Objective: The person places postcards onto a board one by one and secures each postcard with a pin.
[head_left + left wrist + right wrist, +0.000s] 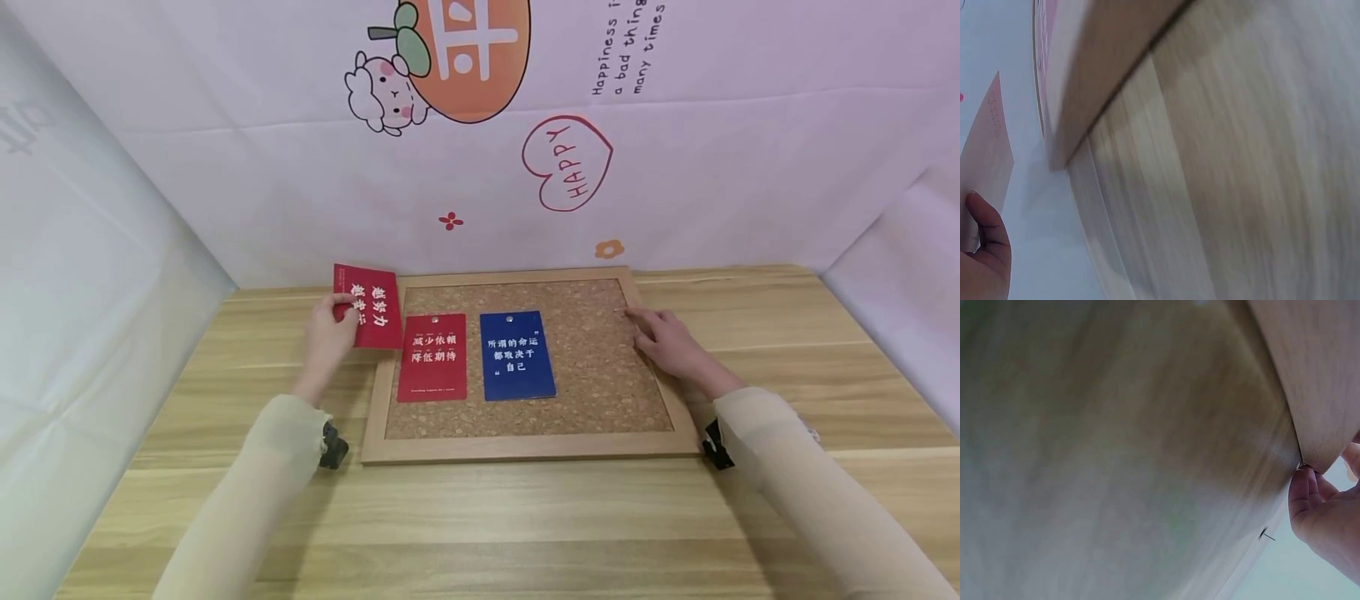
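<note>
My left hand (332,329) pinches a red card (382,304) with white lettering, thumb on its printed side. The card is turned sideways and overlaps the upper left of a wood-framed cork board (592,358). Its pale back shows in the left wrist view. A second red card (433,379) and a blue card (517,383) are on the cork, each with a silvery pin at its top. At the board's right side, my right hand (671,346) grips the frame (1319,394), fingertips around its edge in the right wrist view.
The board lies on a wood-grain table (525,525), near its far side. Behind hangs a white cloth (300,192) printed with cartoons and words. Black wrist devices (333,446) show by both sleeves. A small dark mark (1264,534) shows near the table's edge.
</note>
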`<state>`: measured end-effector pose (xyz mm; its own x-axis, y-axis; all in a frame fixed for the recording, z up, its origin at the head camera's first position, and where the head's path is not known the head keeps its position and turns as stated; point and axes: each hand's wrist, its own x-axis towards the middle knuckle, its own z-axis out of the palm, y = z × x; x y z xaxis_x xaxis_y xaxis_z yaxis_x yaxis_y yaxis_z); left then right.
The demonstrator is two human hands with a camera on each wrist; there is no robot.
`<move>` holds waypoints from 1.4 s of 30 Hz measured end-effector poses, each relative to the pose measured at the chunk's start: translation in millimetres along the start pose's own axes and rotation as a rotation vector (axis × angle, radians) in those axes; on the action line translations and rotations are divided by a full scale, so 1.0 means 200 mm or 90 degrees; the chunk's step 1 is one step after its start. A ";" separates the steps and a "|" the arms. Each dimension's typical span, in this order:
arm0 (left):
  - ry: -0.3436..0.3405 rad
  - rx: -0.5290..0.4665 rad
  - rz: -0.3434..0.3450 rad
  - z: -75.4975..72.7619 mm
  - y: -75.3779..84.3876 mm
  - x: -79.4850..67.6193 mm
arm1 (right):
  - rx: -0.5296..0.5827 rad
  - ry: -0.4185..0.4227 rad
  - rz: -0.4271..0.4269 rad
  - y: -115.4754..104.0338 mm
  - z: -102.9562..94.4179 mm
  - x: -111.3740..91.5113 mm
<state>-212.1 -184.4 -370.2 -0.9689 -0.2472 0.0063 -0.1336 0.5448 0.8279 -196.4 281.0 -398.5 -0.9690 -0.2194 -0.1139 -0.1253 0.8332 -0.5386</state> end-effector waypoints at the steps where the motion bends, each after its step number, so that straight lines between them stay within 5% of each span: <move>1: -0.007 -0.002 0.001 0.01 0.01 0.00 | 0.000 0.001 0.000 0.00 0.00 0.00; 15: -0.065 -0.032 0.004 0.13 0.12 -0.06 | 0.002 0.009 -0.004 0.00 0.00 -0.01; 42: -0.151 -0.004 0.011 0.24 0.27 -0.14 | 0.029 -0.002 -0.006 0.03 0.00 0.01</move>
<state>-201.3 -109.2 -353.8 -0.9930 -0.0418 -0.1106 -0.1156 0.5423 0.8322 -198.1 285.1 -401.6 -0.9673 -0.2281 -0.1110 -0.1241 0.8071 -0.5772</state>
